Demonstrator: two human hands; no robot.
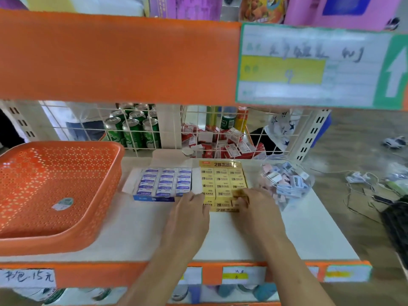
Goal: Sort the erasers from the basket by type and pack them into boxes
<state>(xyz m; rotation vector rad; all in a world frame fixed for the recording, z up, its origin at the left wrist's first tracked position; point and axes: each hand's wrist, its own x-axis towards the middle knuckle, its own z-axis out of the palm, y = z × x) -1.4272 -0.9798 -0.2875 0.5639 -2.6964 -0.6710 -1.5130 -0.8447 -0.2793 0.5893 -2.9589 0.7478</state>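
From the head view, a white shelf [136, 228] with an orange front edge carries everything. At far left sits the orange basket [59, 191], a round sticker on its floor. Right of it, the blue box [154, 198] lies open, its flaps spread, packed with rows of blue-and-white erasers [164, 183]. Touching its right side is the yellow box [223, 209], filled with rows of yellow erasers [220, 180] marked 2B.

Both hands are at the near end of the yellow box. The left hand [189, 215] reaches forward with fairly straight fingers, tips touching the seam where the blue box's right flap meets the yellow box; it grasps nothing. The right hand [256, 208] has its fingers curled over the box's near right corner, pinching a yellow eraser [239, 192] that sits slightly askew there.

Just right of the yellow box stands a clear tub [287, 182] of small pastel items. Behind a white wire grid [198, 120] at the far side are green cans [132, 131] and small red-and-white boxes [220, 142].
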